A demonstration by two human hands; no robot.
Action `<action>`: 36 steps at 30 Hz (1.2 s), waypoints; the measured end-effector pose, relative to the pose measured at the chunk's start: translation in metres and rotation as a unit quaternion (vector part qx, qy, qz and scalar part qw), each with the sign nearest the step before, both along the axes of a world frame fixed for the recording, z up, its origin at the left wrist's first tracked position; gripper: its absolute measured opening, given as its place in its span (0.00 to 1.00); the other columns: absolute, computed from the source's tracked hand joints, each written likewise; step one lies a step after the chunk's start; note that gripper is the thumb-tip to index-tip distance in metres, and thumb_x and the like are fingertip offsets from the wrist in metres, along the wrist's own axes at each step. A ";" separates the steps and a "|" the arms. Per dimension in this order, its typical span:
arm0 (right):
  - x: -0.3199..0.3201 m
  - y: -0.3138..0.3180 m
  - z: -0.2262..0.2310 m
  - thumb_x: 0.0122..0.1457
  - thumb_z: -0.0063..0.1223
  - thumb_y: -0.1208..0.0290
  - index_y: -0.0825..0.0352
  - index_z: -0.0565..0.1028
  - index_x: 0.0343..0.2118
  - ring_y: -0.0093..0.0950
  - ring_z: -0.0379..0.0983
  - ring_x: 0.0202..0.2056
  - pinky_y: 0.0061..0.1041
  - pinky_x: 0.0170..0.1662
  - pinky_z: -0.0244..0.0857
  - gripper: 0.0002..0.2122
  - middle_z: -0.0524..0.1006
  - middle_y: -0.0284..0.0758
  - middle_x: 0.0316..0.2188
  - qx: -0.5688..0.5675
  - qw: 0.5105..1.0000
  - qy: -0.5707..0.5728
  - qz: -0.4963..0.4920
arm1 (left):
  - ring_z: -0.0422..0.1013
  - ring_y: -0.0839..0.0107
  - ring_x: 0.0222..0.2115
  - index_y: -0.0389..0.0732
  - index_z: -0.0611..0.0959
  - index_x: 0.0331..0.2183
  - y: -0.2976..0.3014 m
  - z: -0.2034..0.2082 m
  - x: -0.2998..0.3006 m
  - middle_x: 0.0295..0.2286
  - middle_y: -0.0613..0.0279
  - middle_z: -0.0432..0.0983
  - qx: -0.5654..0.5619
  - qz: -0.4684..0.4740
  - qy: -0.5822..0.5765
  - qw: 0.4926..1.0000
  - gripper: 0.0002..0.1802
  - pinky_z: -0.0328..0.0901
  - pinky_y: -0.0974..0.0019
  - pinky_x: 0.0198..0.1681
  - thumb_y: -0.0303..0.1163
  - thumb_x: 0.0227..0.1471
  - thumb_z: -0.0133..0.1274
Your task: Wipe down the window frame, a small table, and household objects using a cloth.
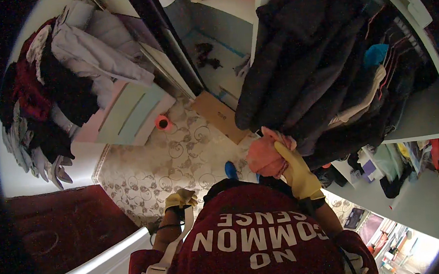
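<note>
My right hand [296,170], in a yellow rubber glove, is closed on a bunched pink cloth [267,154]. The cloth hangs in front of the wardrobe, close to the dark coats [300,56] on its rail. Low at my left side is my left hand [181,198], also in a yellow glove. Nothing shows in it, but its fingers are too small and shaded to read. It is apart from the cloth and the clothes.
A cardboard box [221,118] lies at the wardrobe's foot. On the patterned floor [146,166] a pink cup-like thing [163,122] stands by a pastel drawer unit [132,112]. Clothes [93,49] are heaped at the left. Folded items fill a shelf [420,210] at the right.
</note>
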State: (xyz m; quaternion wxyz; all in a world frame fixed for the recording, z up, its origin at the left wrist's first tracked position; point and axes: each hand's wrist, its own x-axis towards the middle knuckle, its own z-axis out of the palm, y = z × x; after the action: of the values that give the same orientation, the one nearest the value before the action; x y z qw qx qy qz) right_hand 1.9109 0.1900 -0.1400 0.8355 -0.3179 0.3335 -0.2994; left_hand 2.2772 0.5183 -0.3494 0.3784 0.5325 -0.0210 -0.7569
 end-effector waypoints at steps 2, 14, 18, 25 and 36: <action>0.003 -0.001 0.000 0.67 0.48 0.64 0.62 0.67 0.63 0.28 0.64 0.60 0.29 0.63 0.58 0.22 0.68 0.33 0.60 -0.008 1.000 -0.017 0.003 | 0.78 0.45 0.34 0.18 0.76 0.41 -0.005 0.008 0.001 0.36 0.34 0.78 0.015 -0.015 -0.019 1.000 0.25 0.72 0.47 0.37 0.24 0.40 0.57; 0.008 -0.007 0.011 0.71 0.41 0.65 0.65 0.62 0.66 0.23 0.61 0.60 0.24 0.60 0.59 0.22 0.65 0.31 0.62 0.009 0.998 -0.030 0.046 | 0.76 0.53 0.42 0.40 0.77 0.53 0.021 -0.098 0.049 0.46 0.49 0.78 -0.064 -0.213 -0.185 0.957 0.26 0.71 0.55 0.45 0.44 0.59 0.50; 0.026 0.000 0.041 0.71 0.40 0.64 0.64 0.62 0.66 0.20 0.63 0.54 0.19 0.49 0.62 0.22 0.67 0.26 0.57 0.001 0.996 -0.075 0.038 | 0.76 0.52 0.43 0.44 0.77 0.54 -0.010 -0.073 0.044 0.47 0.51 0.77 -0.048 -0.219 -0.249 0.942 0.25 0.71 0.54 0.47 0.46 0.58 0.50; 0.056 -0.006 0.032 0.68 0.47 0.61 0.60 0.65 0.64 0.24 0.72 0.45 0.25 0.45 0.69 0.23 0.74 0.29 0.51 -0.052 0.982 -0.050 0.172 | 0.76 0.53 0.40 0.45 0.79 0.50 0.034 -0.006 -0.002 0.44 0.52 0.78 -0.005 -0.136 -0.404 0.904 0.24 0.71 0.54 0.43 0.45 0.55 0.52; 0.126 -0.031 -0.051 0.67 0.50 0.60 0.61 0.63 0.64 0.25 0.74 0.39 0.25 0.36 0.70 0.24 0.74 0.35 0.49 0.319 0.815 -0.255 0.412 | 0.77 0.53 0.36 0.47 0.81 0.44 0.137 0.026 -0.164 0.39 0.53 0.80 0.182 -0.100 -0.542 0.814 0.21 0.70 0.54 0.38 0.44 0.49 0.55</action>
State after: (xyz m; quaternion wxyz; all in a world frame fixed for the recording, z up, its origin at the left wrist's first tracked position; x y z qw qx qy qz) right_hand 2.0371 0.1590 -0.1905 0.9903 -0.0534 0.0235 0.1258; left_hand 2.1135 0.6551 -0.3231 0.1239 0.9106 -0.1375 -0.3695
